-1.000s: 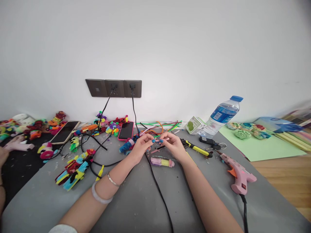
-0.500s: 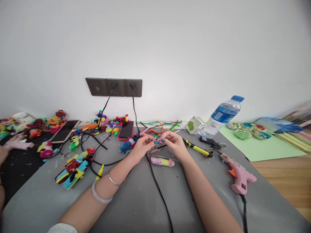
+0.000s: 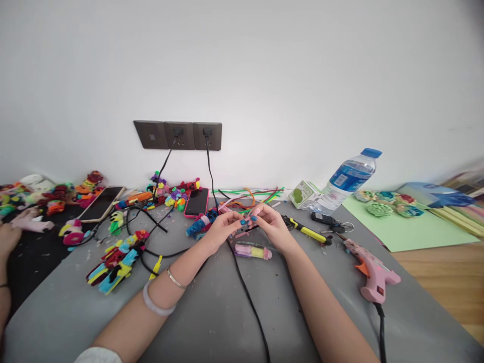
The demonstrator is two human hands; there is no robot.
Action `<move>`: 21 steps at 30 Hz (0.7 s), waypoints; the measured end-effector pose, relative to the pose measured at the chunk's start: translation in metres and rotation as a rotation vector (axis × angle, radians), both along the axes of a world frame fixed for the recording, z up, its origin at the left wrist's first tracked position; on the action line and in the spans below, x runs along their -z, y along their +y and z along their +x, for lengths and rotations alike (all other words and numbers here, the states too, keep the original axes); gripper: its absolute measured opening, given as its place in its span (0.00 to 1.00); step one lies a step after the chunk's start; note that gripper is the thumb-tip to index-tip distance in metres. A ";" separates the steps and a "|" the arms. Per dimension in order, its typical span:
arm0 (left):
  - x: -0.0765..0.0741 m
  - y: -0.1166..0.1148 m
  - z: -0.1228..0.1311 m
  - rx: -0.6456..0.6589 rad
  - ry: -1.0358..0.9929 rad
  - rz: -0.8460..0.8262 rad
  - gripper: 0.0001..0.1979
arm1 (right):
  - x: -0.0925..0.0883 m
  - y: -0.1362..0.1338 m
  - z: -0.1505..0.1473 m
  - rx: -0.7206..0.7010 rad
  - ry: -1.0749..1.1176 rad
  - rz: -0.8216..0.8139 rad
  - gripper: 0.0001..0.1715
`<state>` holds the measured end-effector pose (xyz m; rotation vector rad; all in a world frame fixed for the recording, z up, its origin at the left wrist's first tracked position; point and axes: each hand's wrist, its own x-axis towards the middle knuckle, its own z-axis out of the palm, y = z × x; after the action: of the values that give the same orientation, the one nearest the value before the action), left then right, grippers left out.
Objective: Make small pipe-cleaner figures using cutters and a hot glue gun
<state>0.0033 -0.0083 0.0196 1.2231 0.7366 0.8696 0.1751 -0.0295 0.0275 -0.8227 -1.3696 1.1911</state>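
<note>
My left hand (image 3: 221, 229) and my right hand (image 3: 271, 225) meet above the grey table mat (image 3: 212, 312), fingertips pinched together on a short pink pipe cleaner piece (image 3: 250, 220). Both hands are closed on it. Just below them lies a small pink, yellow and purple fuzzy roll (image 3: 252, 250). A black cable (image 3: 245, 292) runs under my hands toward me. A blue fuzzy piece (image 3: 197, 226) lies left of my left hand.
A pink glue gun (image 3: 372, 270) lies at right, near a yellow-handled tool (image 3: 308, 233), keys (image 3: 328, 222), a water bottle (image 3: 346, 181) and a small carton (image 3: 302, 194). Two phones (image 3: 196, 202) (image 3: 100, 203), colourful pipe cleaner figures (image 3: 113, 262) and another person's hand (image 3: 7, 239) are at left.
My fingertips have drawn closer together on the pink piece, and the hands shifted slightly. The other person's hand at the far left moved a little further in.
</note>
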 end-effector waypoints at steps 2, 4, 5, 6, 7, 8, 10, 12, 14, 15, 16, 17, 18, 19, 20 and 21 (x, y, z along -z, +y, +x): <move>0.001 0.001 0.000 -0.003 0.001 0.000 0.21 | -0.001 0.000 -0.001 -0.011 0.013 -0.004 0.18; 0.003 0.001 0.000 -0.012 -0.003 0.010 0.20 | -0.001 0.000 0.000 -0.011 0.001 -0.014 0.19; 0.004 0.002 0.000 -0.016 -0.003 0.022 0.19 | -0.001 0.000 0.000 -0.010 -0.015 -0.020 0.19; 0.005 0.002 0.000 -0.022 -0.003 0.040 0.18 | -0.001 0.000 0.000 -0.009 -0.034 -0.027 0.19; 0.006 0.002 0.000 -0.024 0.000 0.069 0.17 | -0.001 0.000 0.000 -0.010 -0.051 -0.034 0.20; 0.006 0.002 0.000 -0.021 0.010 0.111 0.15 | -0.001 0.000 0.001 -0.013 -0.066 -0.042 0.20; 0.007 0.002 -0.002 -0.021 0.064 0.234 0.12 | 0.000 0.000 0.001 -0.015 -0.092 -0.056 0.20; 0.005 0.001 -0.005 -0.047 0.177 0.422 0.09 | 0.000 -0.001 0.000 -0.017 -0.124 -0.065 0.21; 0.003 0.000 -0.008 -0.099 0.337 0.660 0.07 | 0.001 -0.001 -0.001 -0.020 -0.159 -0.067 0.22; 0.002 -0.002 -0.008 -0.120 0.422 0.783 0.07 | 0.001 -0.001 -0.002 -0.021 -0.173 -0.069 0.22; 0.001 -0.003 -0.009 -0.130 0.498 0.893 0.07 | 0.001 -0.001 -0.002 -0.022 -0.184 -0.072 0.22; 0.000 -0.004 -0.009 -0.135 0.559 0.983 0.08 | 0.001 -0.001 -0.002 -0.020 -0.190 -0.076 0.22; 0.000 -0.005 -0.009 -0.142 0.598 1.042 0.08 | 0.002 -0.001 -0.003 -0.017 -0.189 -0.078 0.21; 0.000 -0.005 -0.009 -0.160 0.612 1.067 0.08 | 0.002 -0.001 -0.002 -0.013 -0.181 -0.079 0.21; 0.000 -0.005 -0.008 -0.185 0.596 1.057 0.08 | 0.003 0.000 -0.002 -0.011 -0.163 -0.080 0.21; 0.000 -0.005 -0.008 -0.210 0.554 1.015 0.07 | 0.004 0.001 -0.002 -0.011 -0.135 -0.083 0.20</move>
<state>-0.0045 -0.0129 0.0196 2.3846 0.8967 1.1403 0.1736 -0.0288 0.0233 -0.9699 -1.4431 1.2262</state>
